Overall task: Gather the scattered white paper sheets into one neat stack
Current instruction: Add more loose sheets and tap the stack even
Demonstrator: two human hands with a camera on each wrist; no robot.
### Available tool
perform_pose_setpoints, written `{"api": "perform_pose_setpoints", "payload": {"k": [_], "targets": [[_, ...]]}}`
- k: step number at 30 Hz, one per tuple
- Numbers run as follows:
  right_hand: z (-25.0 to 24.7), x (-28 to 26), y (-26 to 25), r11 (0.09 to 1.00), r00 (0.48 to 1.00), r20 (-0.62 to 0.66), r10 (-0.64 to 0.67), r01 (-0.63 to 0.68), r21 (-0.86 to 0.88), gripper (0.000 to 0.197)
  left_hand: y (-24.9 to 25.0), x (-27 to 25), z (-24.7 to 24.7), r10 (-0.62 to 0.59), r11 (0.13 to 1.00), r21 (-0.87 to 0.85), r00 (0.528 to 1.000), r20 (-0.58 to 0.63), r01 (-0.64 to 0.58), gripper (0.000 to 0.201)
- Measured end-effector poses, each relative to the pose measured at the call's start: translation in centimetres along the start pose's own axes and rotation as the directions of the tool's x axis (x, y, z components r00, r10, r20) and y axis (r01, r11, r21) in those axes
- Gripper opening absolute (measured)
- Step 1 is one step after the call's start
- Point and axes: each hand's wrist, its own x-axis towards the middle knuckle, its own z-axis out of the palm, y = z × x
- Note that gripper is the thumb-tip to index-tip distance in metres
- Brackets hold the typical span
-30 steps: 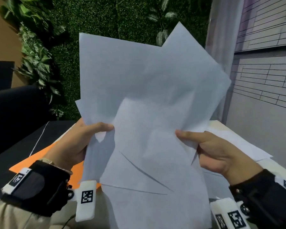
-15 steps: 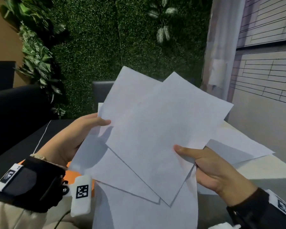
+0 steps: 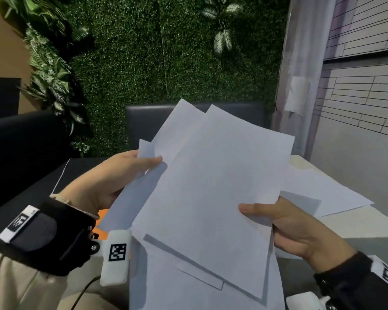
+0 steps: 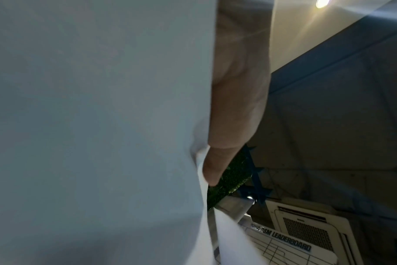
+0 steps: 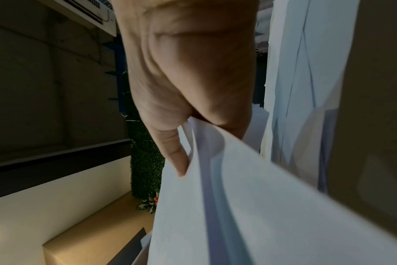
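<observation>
A loose bundle of several white paper sheets (image 3: 211, 186) is held in the air in front of me, edges fanned and out of line. My left hand (image 3: 112, 177) pinches its left edge, thumb on top. My right hand (image 3: 289, 222) grips the right edge lower down, thumb lying across the top sheet. The left wrist view is mostly filled by the paper sheets (image 4: 97, 125) with the thumb (image 4: 233, 116) alongside. In the right wrist view the thumb (image 5: 177, 152) presses on the curved sheets (image 5: 249, 206). More white sheets (image 3: 323, 193) lie on the table at the right.
A pale table (image 3: 356, 224) lies under my right hand, an orange sheet (image 3: 101, 218) peeks out below the left hand on a dark surface (image 3: 31, 191). A dark seat back (image 3: 148, 121) and a green plant wall (image 3: 166, 63) stand behind.
The bundle has come down from upright in front of my face to a lower, flatter tilt. Both hands kept their hold and the sheets slid closer together.
</observation>
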Motion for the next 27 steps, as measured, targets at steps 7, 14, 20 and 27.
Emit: {"api": "perform_pose_setpoints", "payload": {"k": [7, 14, 20, 27], "targets": [[-0.3, -0.6, 0.8, 0.998, 0.998, 0.021, -0.051, 0.05, 0.025, 0.051, 0.5, -0.9, -1.0, -0.065, 0.984, -0.163, 0.995, 0.079, 0.077, 0.052], [0.7, -1.0, 0.5, 0.984, 0.989, -0.016, -0.15, 0.151, 0.092, 0.046, 2.2, -3.1, -0.9, 0.101, 0.978, -0.197, 0.986, 0.134, -0.074, 0.051], [2.5, 0.1, -0.9, 0.982, 0.984, -0.017, -0.18, 0.181, 0.061, 0.04, 2.6, -2.0, 0.9, 0.239, 0.968, -0.081, 0.971, 0.019, -0.236, 0.044], [1.9, -0.7, -3.7, 0.958, 0.967, 0.111, -0.228, 0.244, -0.154, 0.047, 4.3, -1.9, -0.2, 0.219, 0.972, -0.108, 0.973, 0.07, -0.211, 0.043]]}}
